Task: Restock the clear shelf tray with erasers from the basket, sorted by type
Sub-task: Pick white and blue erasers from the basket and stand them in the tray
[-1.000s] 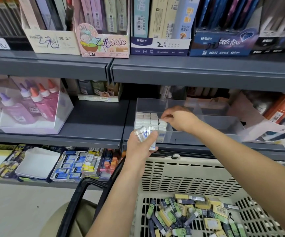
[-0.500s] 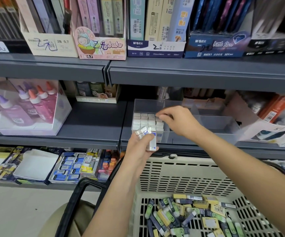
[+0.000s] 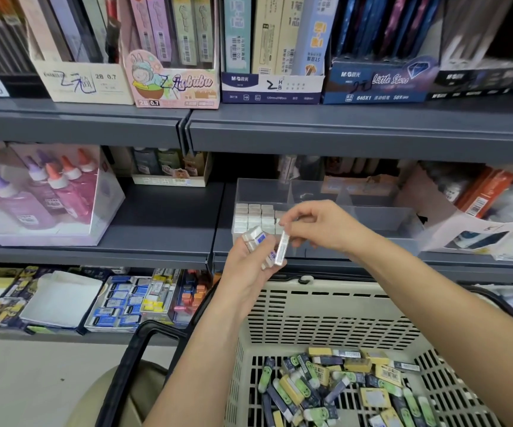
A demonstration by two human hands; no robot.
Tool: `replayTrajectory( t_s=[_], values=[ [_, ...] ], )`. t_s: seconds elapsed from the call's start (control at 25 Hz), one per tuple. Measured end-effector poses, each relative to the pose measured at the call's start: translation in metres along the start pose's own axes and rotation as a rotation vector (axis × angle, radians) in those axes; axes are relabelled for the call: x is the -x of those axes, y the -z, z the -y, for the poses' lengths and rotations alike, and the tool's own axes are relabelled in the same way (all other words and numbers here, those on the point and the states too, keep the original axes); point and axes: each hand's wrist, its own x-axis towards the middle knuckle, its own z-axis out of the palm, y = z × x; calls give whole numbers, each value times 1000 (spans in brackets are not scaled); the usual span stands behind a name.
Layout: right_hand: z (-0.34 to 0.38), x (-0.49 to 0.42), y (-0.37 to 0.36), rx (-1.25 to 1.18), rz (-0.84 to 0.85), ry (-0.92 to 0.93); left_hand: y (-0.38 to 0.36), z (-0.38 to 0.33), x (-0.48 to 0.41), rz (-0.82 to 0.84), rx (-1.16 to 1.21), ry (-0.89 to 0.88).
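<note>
Erasers (image 3: 256, 218) fill the left compartment of the clear shelf tray (image 3: 381, 215) at the shelf's front edge, just beyond our hands. Our left hand (image 3: 249, 266) clutches a small stack of them; our right hand (image 3: 316, 224), the nearer to the tray, pinches one white eraser (image 3: 282, 248), long axis nearly upright.

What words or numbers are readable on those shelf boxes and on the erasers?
"2B 0.7": cream box, top shelf.
"Labubu", "2B 0.7": pink box.
"M&G", "2", "HB": white and navy box.
"M&G", "Little Stars", "840X1": dark blue box.
Too small or blurred: the erasers in the left hand and right hand, the basket erasers.
</note>
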Motion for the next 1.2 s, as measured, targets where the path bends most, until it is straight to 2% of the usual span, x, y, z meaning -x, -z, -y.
replayTrajectory(
  t_s=[0.16,0.36,0.44,0.56,0.64,0.72,1.0,1.2],
  values=[
    [-5,0,9,-57,22,7,-1,1,0,-20,-76,-9],
    [-6,-7,16,39,31,-26,-2,1,-1,-105,-135,-78],
    [-5,-19,22,-11,-86,-53,-1,0,-2,-171,-90,-71],
    [-6,-41,28,-95,-367,-35,1,-2,-4,-211,-27,-87],
    [-12,-53,25,77,-420,-22,2,-2,-3,-215,-68,-125],
    [-19,-58,18,227,-400,13,3,-2,-2,-228,-83,-145],
    [-29,-65,-2,466,-297,-9,8,-1,-5,-297,-86,-116],
    [-35,-66,-11,508,-288,40,9,-2,-5,-307,-89,-113]
  ],
)
